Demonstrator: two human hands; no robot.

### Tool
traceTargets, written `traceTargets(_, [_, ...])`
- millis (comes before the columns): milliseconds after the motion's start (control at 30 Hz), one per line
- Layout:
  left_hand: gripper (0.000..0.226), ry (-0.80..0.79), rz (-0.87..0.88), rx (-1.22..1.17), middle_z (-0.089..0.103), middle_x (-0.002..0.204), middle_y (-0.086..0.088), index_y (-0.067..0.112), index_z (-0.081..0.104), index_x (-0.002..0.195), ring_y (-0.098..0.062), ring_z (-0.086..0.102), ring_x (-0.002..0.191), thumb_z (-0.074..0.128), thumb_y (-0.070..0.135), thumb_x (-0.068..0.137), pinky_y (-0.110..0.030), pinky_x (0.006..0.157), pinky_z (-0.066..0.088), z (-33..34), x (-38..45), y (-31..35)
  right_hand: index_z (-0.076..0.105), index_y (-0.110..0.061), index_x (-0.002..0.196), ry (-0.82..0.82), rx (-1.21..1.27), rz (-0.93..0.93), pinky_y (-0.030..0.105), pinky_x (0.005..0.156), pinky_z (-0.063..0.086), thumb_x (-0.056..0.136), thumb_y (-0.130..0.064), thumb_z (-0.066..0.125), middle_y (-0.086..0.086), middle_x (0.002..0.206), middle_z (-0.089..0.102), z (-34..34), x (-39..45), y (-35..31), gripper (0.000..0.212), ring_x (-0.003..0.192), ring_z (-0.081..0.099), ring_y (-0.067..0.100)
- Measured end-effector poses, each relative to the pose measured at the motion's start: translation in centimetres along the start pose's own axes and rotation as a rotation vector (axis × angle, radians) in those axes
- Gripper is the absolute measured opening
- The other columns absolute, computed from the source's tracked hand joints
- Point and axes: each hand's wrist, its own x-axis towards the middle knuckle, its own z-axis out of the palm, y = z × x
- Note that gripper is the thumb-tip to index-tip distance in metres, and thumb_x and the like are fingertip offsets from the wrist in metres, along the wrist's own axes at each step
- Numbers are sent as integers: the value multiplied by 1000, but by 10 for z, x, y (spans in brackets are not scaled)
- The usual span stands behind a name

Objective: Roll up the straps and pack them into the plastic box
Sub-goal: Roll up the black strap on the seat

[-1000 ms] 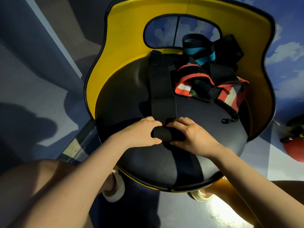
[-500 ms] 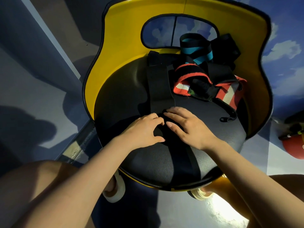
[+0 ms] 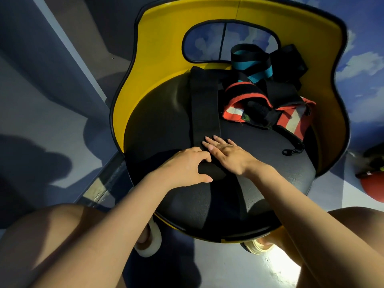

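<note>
A wide black strap (image 3: 204, 104) lies flat along the black chair seat (image 3: 158, 125), running from the backrest toward me. Its near end is wound into a small black roll (image 3: 212, 173). My left hand (image 3: 185, 167) grips that roll, thumb under and fingers curled over it. My right hand (image 3: 226, 154) lies flat with straight fingers, pressing on the strap just beyond the roll. At the back right of the seat sits a heap of other straps: a red and white one (image 3: 234, 110), a black and teal one (image 3: 247, 63), and black ones (image 3: 288, 61). No plastic box is in view.
The seat belongs to a chair with a yellow backrest (image 3: 166, 59) that has a window cut-out. A thin black cord with a loop (image 3: 291, 151) lies at the seat's right. A red round object (image 3: 374, 183) sits on the floor at right. My knees frame the bottom.
The roll has moved up the strap away from me. My right hand went from curled fingers on the roll to straight fingers pressing flat on the strap ahead of it.
</note>
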Motion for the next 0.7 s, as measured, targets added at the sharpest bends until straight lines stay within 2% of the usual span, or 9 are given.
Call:
traceTargets(100, [50,6,-17,-38,47,132,9,29,52,124,-14,48,117,68,44,80,-30,96,39,0,0,-1,24,-26,147,32,86,-18,25,115,-5,102,-38,20,-12,157,12,2,-2,1,47,143,-3,1])
traceTargets(200, [50,-1,-34,-65,48,128,9,28,52,125,-14,49,117,67,45,80,-34,95,44,-1,2,-2,32,-22,145,110,44,-74,22,114,1,101,-36,31,-7,156,18,1,-13,0,47,144,4,4])
traceTargets(267, [49,-8,-24,-69,48,127,9,27,51,126,-14,47,118,65,44,82,-34,95,43,-3,4,-2,38,-20,143,171,-4,-116,21,115,11,99,-37,38,-5,154,27,-1,-25,-2,47,144,15,7])
traceTargets(333, [51,-14,-21,-83,45,131,9,25,49,131,-12,41,123,63,43,84,-31,97,39,-4,6,-2,44,-20,139,222,-38,-169,26,112,29,94,-41,46,-4,149,37,-1,-38,-3,49,138,32,10])
traceTargets(400, [54,-21,-27,-103,43,135,10,23,46,135,-11,39,125,61,42,87,-28,97,36,-5,8,-3,49,-19,135,273,-104,-249,34,102,44,89,-43,55,-2,139,48,0,-49,0,52,127,47,15])
traceTargets(467, [52,-24,-29,-126,42,134,12,24,46,135,-10,40,126,59,42,88,-26,96,35,-5,9,-4,51,-14,132,325,-217,-327,37,93,51,83,-36,67,3,130,55,2,-55,7,56,118,55,22])
traceTargets(567, [50,-21,-27,-110,41,136,13,27,45,135,-11,40,127,56,43,89,-26,94,35,-5,9,-2,51,-10,131,371,-359,-370,34,88,53,78,-25,74,8,127,57,10,-58,14,60,114,57,27])
traceTargets(700, [53,92,-9,45,42,136,12,31,41,138,-13,41,125,51,51,90,-31,96,39,0,4,-1,49,-10,133,347,-263,-349,35,100,45,83,-19,69,10,132,54,12,-54,16,55,119,53,28])
